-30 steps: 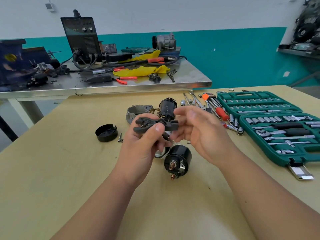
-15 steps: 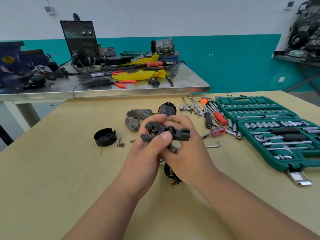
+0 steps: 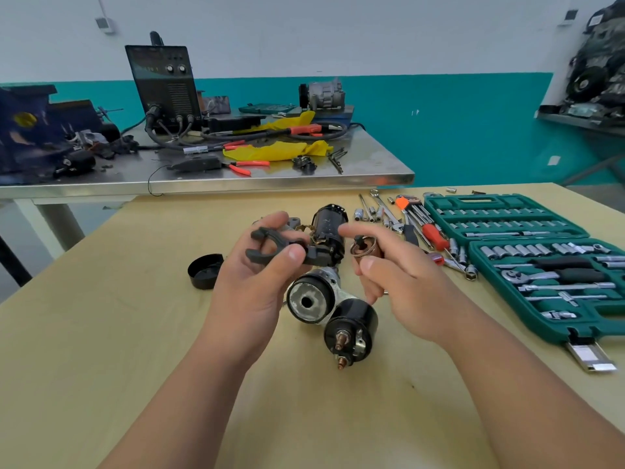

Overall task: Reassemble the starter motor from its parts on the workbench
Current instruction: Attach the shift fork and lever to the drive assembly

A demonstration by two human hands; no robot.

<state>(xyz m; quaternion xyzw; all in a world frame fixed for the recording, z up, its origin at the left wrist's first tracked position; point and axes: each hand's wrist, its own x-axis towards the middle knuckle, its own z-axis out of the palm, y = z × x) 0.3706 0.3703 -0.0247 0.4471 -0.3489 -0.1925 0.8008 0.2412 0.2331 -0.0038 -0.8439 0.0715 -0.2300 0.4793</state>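
My left hand grips a dark plastic shift fork above the wooden workbench. My right hand pinches a small copper-coloured plunger with a ring end, a short way right of the fork. Below my hands lie a grey motor housing with a round hole and a black solenoid with copper terminals. A black armature body stands behind the fork. A grey nose housing is mostly hidden by my left fingers. A black end cap lies to the left.
An open green socket set case fills the right side. Loose sockets, wrenches and red-handled screwdrivers lie between it and the parts. A steel table with a welder, yellow cloth and pliers stands behind the bench.
My hands have separated: the right hand let go of the fork and moved right, now pinching the small plunger. The housing and solenoid under my hands have come into view.
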